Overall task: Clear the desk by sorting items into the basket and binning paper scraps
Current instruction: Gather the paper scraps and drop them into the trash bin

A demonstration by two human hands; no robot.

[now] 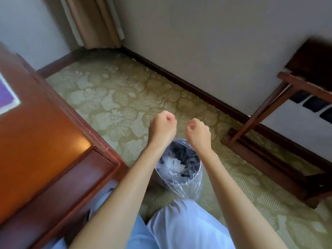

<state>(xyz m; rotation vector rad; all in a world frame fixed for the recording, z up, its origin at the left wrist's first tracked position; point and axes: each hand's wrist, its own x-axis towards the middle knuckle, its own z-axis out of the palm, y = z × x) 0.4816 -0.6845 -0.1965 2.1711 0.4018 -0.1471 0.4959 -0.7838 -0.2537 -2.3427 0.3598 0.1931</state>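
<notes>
Obs.: both arms were stretched out over the bin (188,186), which stood on the patterned carpet (115,97) just beside the corner of the desk. The left hand (162,128) and right hand (197,133) hung side by side, near each other but apart, above the far rim. The fingers (168,118) of the left hand were curled into the palm; the right hand's fingers were curled likewise. Nothing showed in either fist.

The bin was lined with a clear plastic bag. White paper scraps (173,163) lay inside it on darker contents.

The tabletop (36,123), reddish wood, ran along the left; a purple and white sheet (7,97) lay flat on it at the edge of view. A wooden folding rack (269,112) stood against the wall at right. A beige curtain (95,20) hung in the far corner. The person's pale blue trousers (179,227) showed below the arms.
</notes>
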